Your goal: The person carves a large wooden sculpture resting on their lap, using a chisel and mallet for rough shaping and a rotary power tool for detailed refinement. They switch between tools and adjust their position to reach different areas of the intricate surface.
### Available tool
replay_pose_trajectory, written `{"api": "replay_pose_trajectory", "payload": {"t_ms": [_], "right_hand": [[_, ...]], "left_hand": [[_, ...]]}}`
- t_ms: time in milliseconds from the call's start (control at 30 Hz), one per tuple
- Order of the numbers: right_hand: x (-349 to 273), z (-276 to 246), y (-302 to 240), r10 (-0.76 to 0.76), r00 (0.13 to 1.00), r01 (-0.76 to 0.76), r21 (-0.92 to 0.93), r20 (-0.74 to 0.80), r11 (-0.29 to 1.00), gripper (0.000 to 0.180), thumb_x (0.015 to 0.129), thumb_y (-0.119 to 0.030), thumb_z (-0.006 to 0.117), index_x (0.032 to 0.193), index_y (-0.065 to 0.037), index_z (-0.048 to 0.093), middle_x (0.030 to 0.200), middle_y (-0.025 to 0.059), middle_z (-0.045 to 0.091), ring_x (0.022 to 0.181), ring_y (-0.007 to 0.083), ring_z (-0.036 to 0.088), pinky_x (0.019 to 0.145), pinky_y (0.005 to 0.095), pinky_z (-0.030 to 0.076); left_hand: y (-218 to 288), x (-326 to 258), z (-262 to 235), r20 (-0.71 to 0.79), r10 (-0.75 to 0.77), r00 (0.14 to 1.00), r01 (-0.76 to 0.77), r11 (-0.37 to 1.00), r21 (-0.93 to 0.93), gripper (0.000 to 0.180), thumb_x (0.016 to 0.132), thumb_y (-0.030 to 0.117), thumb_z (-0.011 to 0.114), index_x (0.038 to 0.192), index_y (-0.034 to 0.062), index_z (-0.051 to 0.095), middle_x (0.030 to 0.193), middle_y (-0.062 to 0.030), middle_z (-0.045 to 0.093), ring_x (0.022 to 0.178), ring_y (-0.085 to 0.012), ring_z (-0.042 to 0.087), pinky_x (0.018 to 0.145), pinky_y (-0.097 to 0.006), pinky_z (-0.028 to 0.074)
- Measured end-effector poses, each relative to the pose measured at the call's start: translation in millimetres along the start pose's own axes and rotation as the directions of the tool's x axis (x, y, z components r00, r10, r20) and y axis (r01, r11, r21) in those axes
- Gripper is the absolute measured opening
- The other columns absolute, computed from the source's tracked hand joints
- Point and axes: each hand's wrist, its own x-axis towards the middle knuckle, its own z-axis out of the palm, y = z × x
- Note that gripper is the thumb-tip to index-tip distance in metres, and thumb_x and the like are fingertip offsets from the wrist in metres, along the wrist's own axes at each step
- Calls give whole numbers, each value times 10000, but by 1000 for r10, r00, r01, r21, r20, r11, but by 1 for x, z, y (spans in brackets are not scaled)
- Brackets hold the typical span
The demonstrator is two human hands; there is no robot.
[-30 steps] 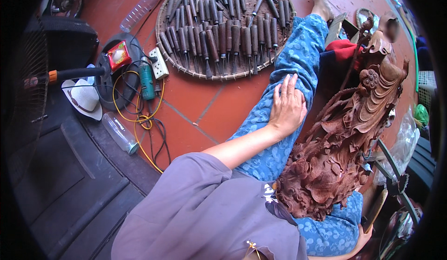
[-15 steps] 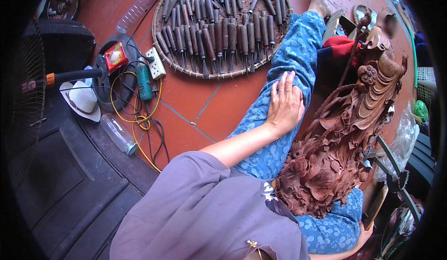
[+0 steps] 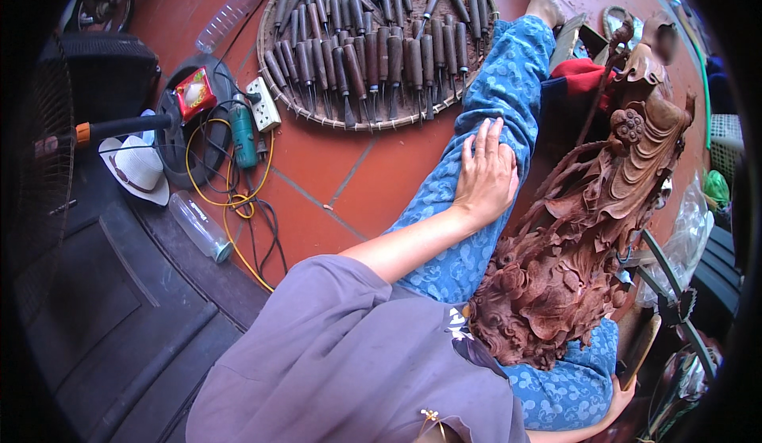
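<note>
My left hand [image 3: 486, 171] rests flat on my left knee, over the blue patterned trousers [image 3: 508, 70], its fingers stretched out and holding nothing. Low on the right, my right hand [image 3: 621, 398] is closed round the lower end of a flat wooden bat-like piece [image 3: 641, 351], beside my bent right leg; some of its fingers are hidden. Across my lap leans a large reddish-brown wood carving [image 3: 556, 284], with folded drapery and a round pitted knob on its upper part. Its lower end sits against my right thigh.
A round woven tray [image 3: 274, 98] full of wooden-handled chisels lies ahead on the tiled floor. To the left are a green power tool [image 3: 243, 135], a white power strip [image 3: 264, 103], tangled cords, plastic bottles [image 3: 200, 227] and a white hat [image 3: 136, 167]. A metal frame [image 3: 675, 308] stands right.
The view has shifted very slightly, so things at the left sit a little further left. Both hands and the carving keep their places.
</note>
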Motion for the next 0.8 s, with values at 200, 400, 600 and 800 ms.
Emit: {"api": "replay_pose_trajectory", "payload": {"t_ms": [200, 400, 600, 800], "right_hand": [[-1, -1, 6, 4, 1000, -4, 2, -13, 1000, 446, 756, -51, 716, 1161, 25, 543, 960, 52, 610, 840, 164, 546, 803, 278, 436], [-1, 2, 9, 11, 1000, -10, 2, -27, 1000, 448, 753, -56, 721, 1159, 21, 547, 951, 46, 601, 835, 159, 541, 794, 276, 436], [-1, 3, 10, 16, 999, -16, 0, -39, 1000, 449, 750, -61, 725, 1156, 18, 551, 942, 40, 592, 829, 154, 535, 785, 274, 435], [0, 3, 6, -5, 999, 5, -14, -44, 1000, 451, 747, -65, 730, 1154, 15, 554, 932, 34, 584, 824, 148, 529, 776, 272, 435]], "left_hand": [[-1, 0, -1, 0, -11, 1000, 11, 1000, -23, 207, 793, 188, 624, 904, 47, 522, 1376, -224, 359, 1327, -366, 294, 1048, -513, 246], [-3, 0, 3, -11, -15, 1000, 15, 1000, 17, 242, 786, 181, 634, 937, 43, 504, 1378, -211, 363, 1329, -355, 297, 1046, -517, 253], [1, 0, -3, -6, -15, 1000, 15, 1000, -22, 258, 780, 172, 643, 955, 49, 499, 1371, -207, 369, 1325, -360, 302, 1046, -518, 254], [0, 0, -7, 34, -20, 999, 22, 999, -45, 269, 788, 190, 643, 988, 73, 507, 1378, -206, 356, 1324, -366, 297, 1048, -520, 242]]}}
